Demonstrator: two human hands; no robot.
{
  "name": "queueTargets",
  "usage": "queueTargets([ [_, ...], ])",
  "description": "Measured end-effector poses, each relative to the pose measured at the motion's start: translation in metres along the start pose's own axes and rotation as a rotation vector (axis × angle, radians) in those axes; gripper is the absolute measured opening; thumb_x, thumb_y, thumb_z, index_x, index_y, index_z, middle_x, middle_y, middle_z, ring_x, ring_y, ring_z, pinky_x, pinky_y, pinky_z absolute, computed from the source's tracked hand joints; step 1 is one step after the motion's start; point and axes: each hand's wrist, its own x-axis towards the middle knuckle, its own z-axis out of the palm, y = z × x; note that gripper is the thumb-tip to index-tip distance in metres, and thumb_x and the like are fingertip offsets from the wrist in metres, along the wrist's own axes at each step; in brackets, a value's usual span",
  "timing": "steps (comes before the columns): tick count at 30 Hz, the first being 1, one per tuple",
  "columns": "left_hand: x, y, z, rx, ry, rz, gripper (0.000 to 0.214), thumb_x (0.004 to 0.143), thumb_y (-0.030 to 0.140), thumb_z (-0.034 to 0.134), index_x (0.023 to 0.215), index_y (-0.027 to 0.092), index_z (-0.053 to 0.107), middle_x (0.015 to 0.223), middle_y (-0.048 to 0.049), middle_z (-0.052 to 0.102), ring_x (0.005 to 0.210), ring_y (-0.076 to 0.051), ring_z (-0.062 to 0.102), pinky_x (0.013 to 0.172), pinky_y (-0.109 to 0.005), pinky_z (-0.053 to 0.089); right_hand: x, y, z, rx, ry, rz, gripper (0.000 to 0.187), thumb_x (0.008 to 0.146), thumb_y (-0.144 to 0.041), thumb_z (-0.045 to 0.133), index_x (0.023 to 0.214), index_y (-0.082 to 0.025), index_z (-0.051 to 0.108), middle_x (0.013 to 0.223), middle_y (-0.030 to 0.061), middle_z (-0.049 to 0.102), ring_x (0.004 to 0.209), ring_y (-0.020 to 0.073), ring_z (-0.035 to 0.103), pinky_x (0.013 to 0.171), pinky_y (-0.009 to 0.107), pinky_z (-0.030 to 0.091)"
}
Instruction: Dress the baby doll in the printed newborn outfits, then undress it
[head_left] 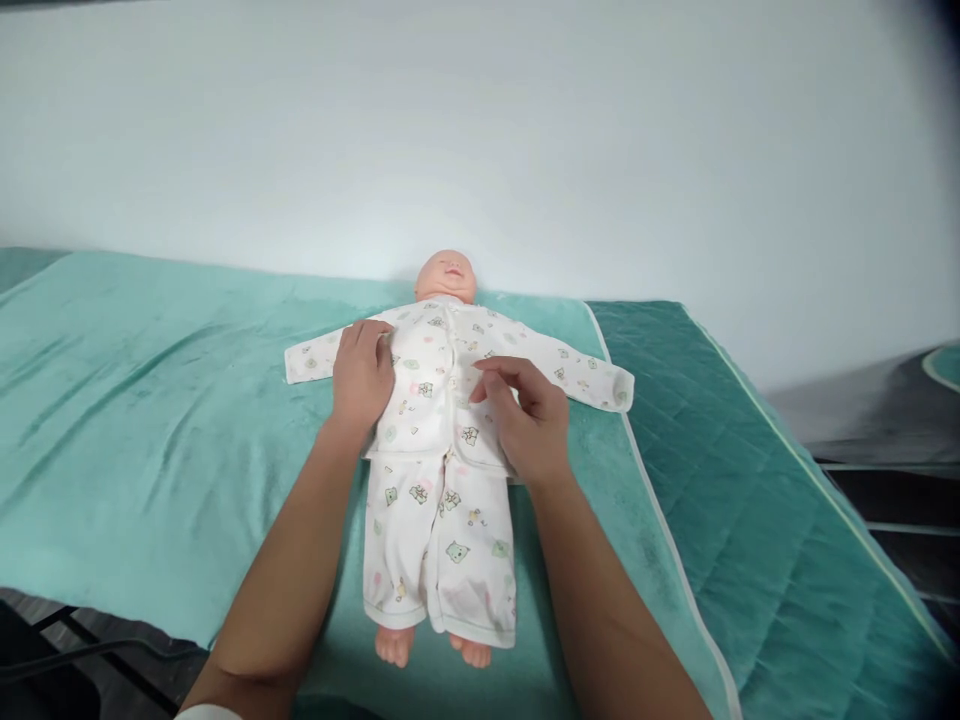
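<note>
A baby doll [448, 274] lies on its back, head toward the wall, feet toward me. It wears a white patterned long-sleeved top [427, 360] with a front opening and matching trousers [469, 550]. Its arms are spread out to both sides, and the sleeve ends cover the hands. My left hand [364, 372] lies flat against the side of the top near the sleeve, fingers extended. Over the other side of the chest is my right hand [529, 415], its thumb and fingers curled near the front opening. Whether those fingers hold any cloth I cannot make out.
A light green blanket [150, 430] lies under the doll on the bed. To the right shows a darker green quilted cover [720, 500]. A white wall [480, 130] stands behind. Dark metal bars [112, 650] and a cable are at the lower left.
</note>
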Motion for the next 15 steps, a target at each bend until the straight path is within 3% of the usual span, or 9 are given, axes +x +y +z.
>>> queueTargets([
  [5, -0.005, -0.018, -0.001, 0.150, -0.116, -0.049, 0.045, 0.090, 0.009, 0.038, 0.128, 0.020, 0.060, 0.137, -0.0130, 0.061, 0.130, -0.029, 0.053, 0.110, -0.048, 0.043, 0.008, 0.015, -0.006, -0.140, 0.109, -0.069, 0.021, 0.098, -0.032, 0.052, 0.106, -0.025, 0.070, 0.110, 0.0064, 0.072, 0.107, 0.0226, 0.065, 0.099, 0.043, 0.050],
  [8, -0.016, -0.033, -0.009, 0.268, -0.205, -0.050, 0.059, 0.086, 0.009, 0.041, 0.144, 0.021, 0.051, 0.154, -0.0120, 0.049, 0.145, -0.029, 0.041, 0.122, -0.055, 0.029, 0.013, 0.037, -0.020, -0.359, 0.094, -0.119, 0.032, 0.099, -0.041, 0.049, 0.122, -0.025, 0.066, 0.130, 0.0102, 0.067, 0.127, 0.0264, 0.058, 0.110, 0.049, 0.045],
  [11, -0.027, -0.052, -0.022, 0.355, -0.285, -0.064, 0.065, 0.090, 0.018, 0.044, 0.154, 0.021, 0.039, 0.165, -0.0107, 0.035, 0.154, -0.029, 0.028, 0.127, -0.059, 0.018, 0.013, 0.067, -0.044, -0.599, 0.011, -0.063, 0.050, 0.101, -0.048, 0.041, 0.136, -0.017, 0.058, 0.145, 0.0160, 0.057, 0.141, 0.0289, 0.047, 0.119, 0.052, 0.035],
  [15, -0.035, -0.077, -0.039, 0.404, -0.327, -0.210, 0.070, 0.096, 0.042, 0.043, 0.160, 0.018, 0.028, 0.169, -0.0128, 0.025, 0.157, -0.033, 0.021, 0.127, -0.060, 0.018, 0.003, 0.096, -0.084, -0.865, -0.120, 0.142, 0.067, 0.102, -0.052, 0.031, 0.149, -0.006, 0.045, 0.159, 0.0234, 0.040, 0.152, 0.0343, 0.031, 0.123, 0.055, 0.026],
])
